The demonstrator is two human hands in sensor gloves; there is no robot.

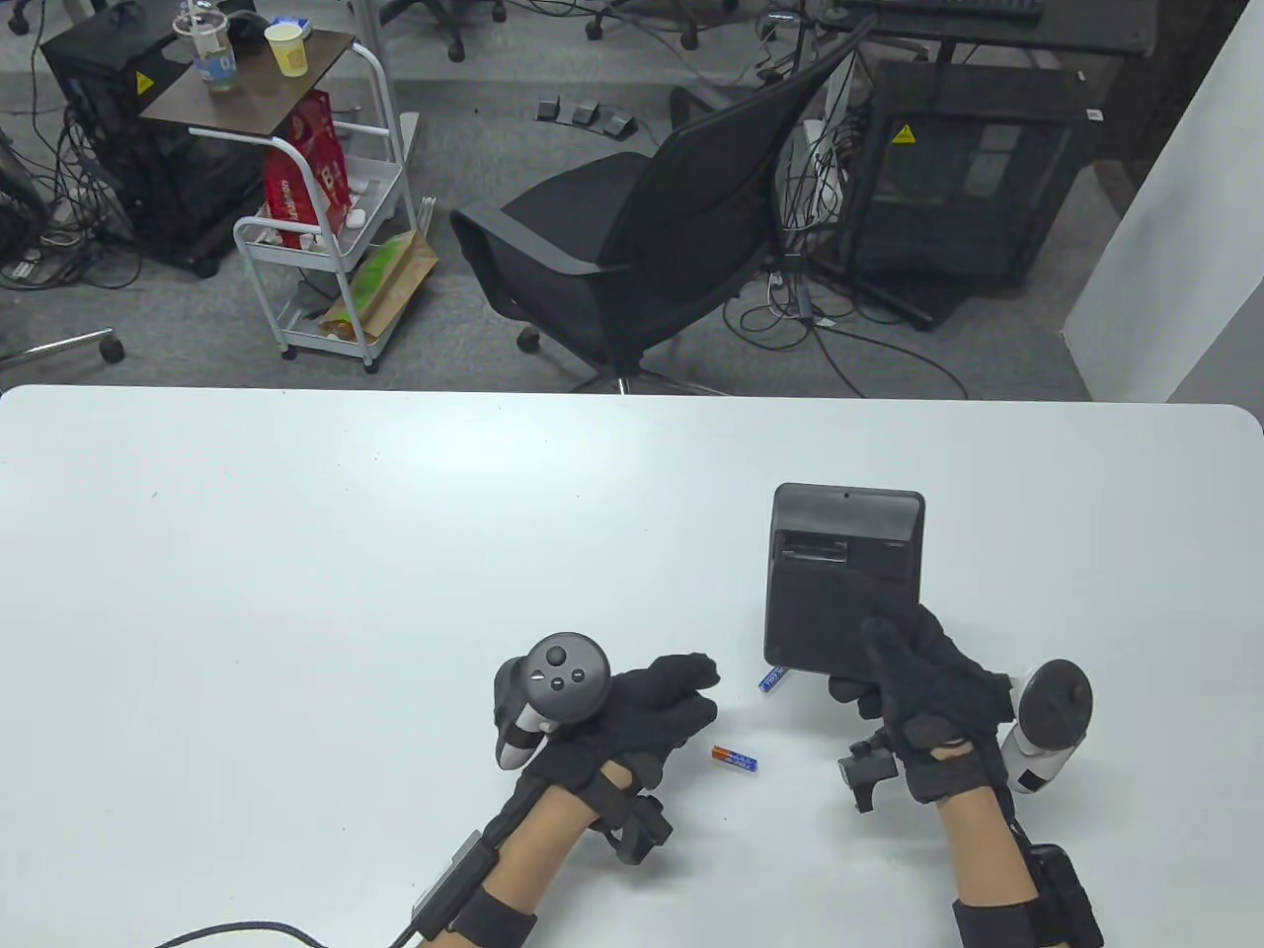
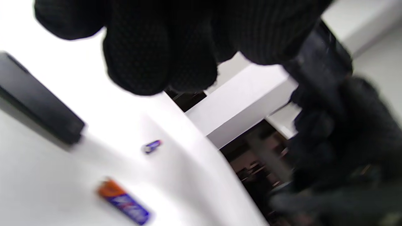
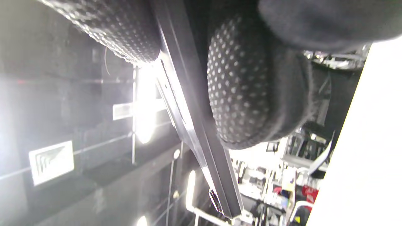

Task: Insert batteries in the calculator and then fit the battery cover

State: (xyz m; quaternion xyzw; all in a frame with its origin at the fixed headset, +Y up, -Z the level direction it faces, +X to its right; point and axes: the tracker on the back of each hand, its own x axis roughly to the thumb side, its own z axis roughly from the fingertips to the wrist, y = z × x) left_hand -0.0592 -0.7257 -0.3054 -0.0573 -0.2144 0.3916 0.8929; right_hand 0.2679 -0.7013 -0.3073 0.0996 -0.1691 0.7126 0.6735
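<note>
A black calculator (image 1: 844, 578) lies back side up on the white table (image 1: 296, 553), with its battery bay (image 1: 810, 546) open and no battery showing inside. My right hand (image 1: 913, 671) grips the calculator's near edge. In the right wrist view that thin edge (image 3: 194, 125) is pinched between gloved fingers (image 3: 248, 88). My left hand (image 1: 681, 696) rests on the table, empty, fingers loosely curled. An orange and blue battery (image 1: 736, 758) lies just right of it. A second blue battery (image 1: 771, 678) lies at the calculator's near left corner. Both batteries show in the left wrist view (image 2: 124, 201) (image 2: 152, 146). No battery cover shows.
The table's far edge (image 1: 632, 395) runs across the middle of the view. Behind it on the floor stand a black office chair (image 1: 652, 227) and a white trolley (image 1: 326, 217). The blurred left wrist view shows the calculator's corner (image 2: 40, 106) and my right hand (image 2: 345, 131).
</note>
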